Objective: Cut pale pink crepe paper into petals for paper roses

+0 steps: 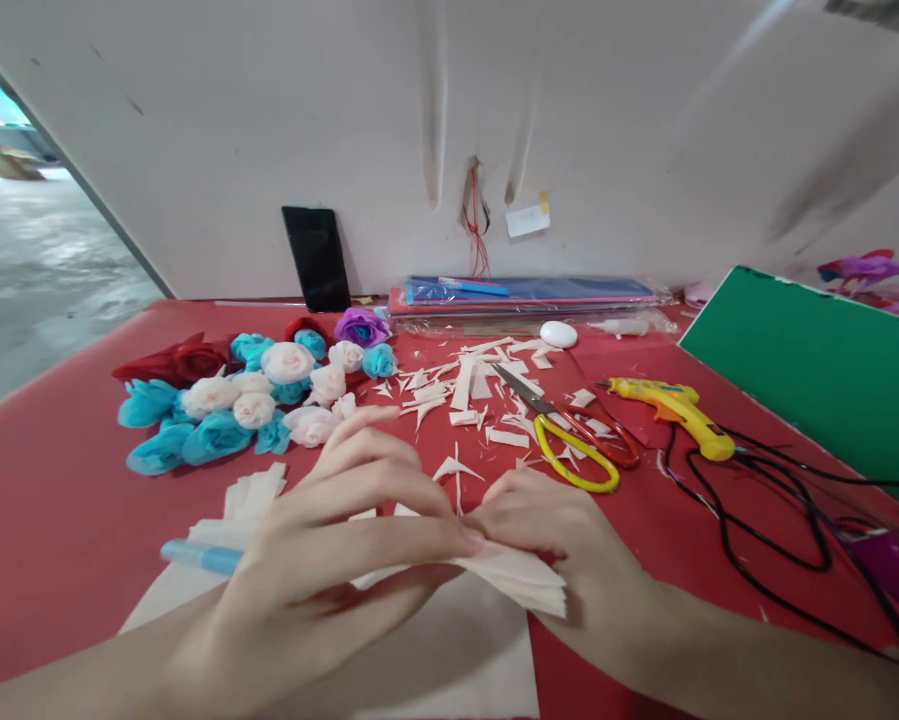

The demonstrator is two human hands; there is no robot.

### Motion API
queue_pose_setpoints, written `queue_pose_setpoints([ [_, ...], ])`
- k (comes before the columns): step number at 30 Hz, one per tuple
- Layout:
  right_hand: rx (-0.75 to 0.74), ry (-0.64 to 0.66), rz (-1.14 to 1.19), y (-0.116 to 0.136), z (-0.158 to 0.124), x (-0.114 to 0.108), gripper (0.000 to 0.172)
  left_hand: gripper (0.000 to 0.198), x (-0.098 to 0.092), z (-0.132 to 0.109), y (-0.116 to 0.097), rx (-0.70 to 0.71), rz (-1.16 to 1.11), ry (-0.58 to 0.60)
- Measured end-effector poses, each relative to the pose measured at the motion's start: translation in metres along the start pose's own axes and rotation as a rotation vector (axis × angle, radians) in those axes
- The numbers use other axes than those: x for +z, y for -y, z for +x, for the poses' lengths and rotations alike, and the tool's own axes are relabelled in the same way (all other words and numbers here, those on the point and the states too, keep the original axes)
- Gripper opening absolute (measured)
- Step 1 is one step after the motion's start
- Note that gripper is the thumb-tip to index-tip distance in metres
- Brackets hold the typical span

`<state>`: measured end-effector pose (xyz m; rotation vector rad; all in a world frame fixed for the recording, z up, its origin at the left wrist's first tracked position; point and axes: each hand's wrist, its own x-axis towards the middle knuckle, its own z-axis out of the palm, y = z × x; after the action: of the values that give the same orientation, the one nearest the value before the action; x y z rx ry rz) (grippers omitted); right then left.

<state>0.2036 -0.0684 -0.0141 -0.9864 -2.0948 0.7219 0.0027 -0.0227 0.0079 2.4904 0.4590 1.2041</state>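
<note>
A folded strip of cream crepe paper (520,580) lies between my two hands, its layered end sticking out at the lower right. My left hand (359,520) pinches it between thumb and fingers. My right hand (546,525) is closed against the same paper, its fingertips partly hidden. Beneath them rests a flat cream sheet (464,650). More folded cream pieces (254,500) and a light blue pen (201,556) lie left of my left hand. Scissors (576,430) with one yellow and one red handle lie just beyond my right hand, among cream paper scraps (464,385).
Paper flowers (254,390) in blue, white, red and purple cluster at the left. A yellow glue gun (674,405) with a looping black cord lies right, near a green board (809,380). A phone (318,258) leans on the wall beside wrapped paper packs (524,292).
</note>
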Motion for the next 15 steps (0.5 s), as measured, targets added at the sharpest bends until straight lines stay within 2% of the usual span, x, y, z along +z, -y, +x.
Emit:
queue_pose_setpoints([
  [2, 0.032, 0.02, 0.005, 0.001, 0.0, 0.0, 0.018, 0.024, -0.004, 0.0, -0.001, 0.021, 0.048, -0.012],
  [7, 0.047, 0.025, 0.002, 0.005, 0.002, 0.0, 0.019, 0.029, -0.012, -0.003, -0.002, 0.064, 0.149, 0.064],
  [10, 0.063, 0.008, -0.009, 0.007, 0.004, -0.002, 0.023, 0.028, -0.011, -0.001, -0.002, 0.067, 0.127, 0.027],
  [12, 0.077, -0.012, -0.019, 0.008, 0.006, -0.005, 0.025, 0.025, -0.008, 0.002, -0.002, 0.001, 0.08, 0.003],
  [15, 0.083, -0.046, -0.033, 0.009, 0.009, -0.013, 0.024, 0.026, -0.004, 0.005, 0.001, -0.191, -0.009, 0.005],
])
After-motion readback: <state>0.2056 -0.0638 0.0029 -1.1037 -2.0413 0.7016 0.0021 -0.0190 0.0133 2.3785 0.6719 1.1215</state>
